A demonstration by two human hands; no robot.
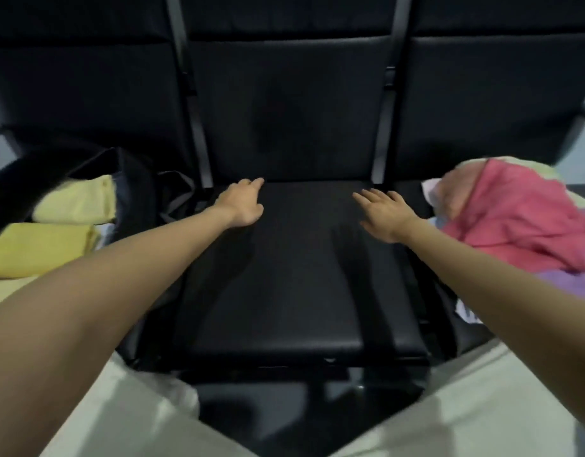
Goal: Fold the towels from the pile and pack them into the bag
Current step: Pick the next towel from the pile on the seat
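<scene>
A loose pile of towels lies on the right seat, with a pink towel on top and a purple one under it. On the left seat stands a black bag. Folded yellow towels and a paler one show at the bag. My left hand hovers over the back left of the middle seat with relaxed fingers, holding nothing. My right hand is spread flat above the back right of that seat, also holding nothing, a short way left of the pile.
The black padded middle seat lies between my arms, its backrest behind it. Metal frame bars separate the seats. My light trousers fill the bottom of the view, with dark floor between the knees.
</scene>
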